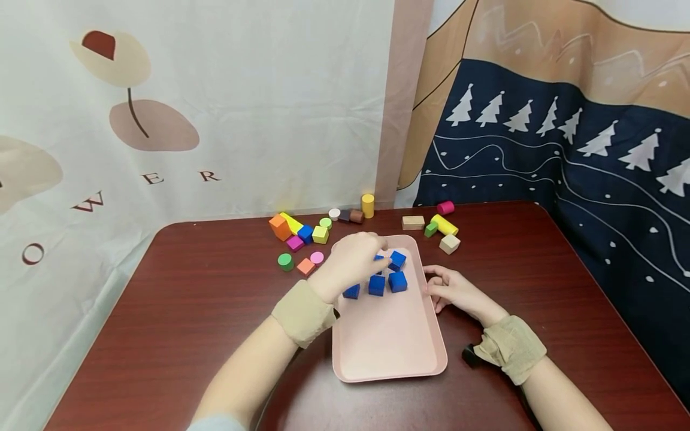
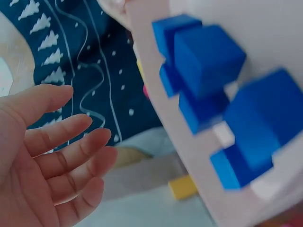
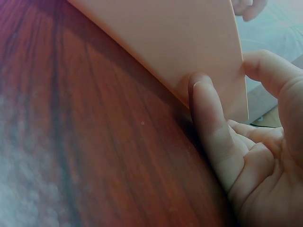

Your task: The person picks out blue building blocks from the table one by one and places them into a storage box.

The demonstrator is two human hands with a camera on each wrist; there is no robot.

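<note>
A pink tray (image 1: 388, 341) lies lengthwise on the table, with several blue cubes (image 1: 398, 282) grouped toward its far end. My left hand (image 1: 353, 258) is over the tray's far left part and partly covers the cubes in the head view. In the left wrist view that hand (image 2: 61, 165) has its fingers loosely bent, apart, and nothing in them; the blue cubes (image 2: 208, 59) appear beside it. At the tray's right side, my right hand (image 1: 458, 293) holds the edge. The right wrist view shows its thumb (image 3: 207, 106) against the outer wall and its index finger at the rim.
Behind and left of the tray lie mixed blocks, among them an orange block (image 1: 280, 227), a yellow cube (image 1: 320, 234) and a green cylinder (image 1: 286, 261). A tall yellow cylinder (image 1: 368, 206) stands at the back edge. Wooden blocks (image 1: 412, 222) and a yellow cylinder (image 1: 444, 225) lie back right.
</note>
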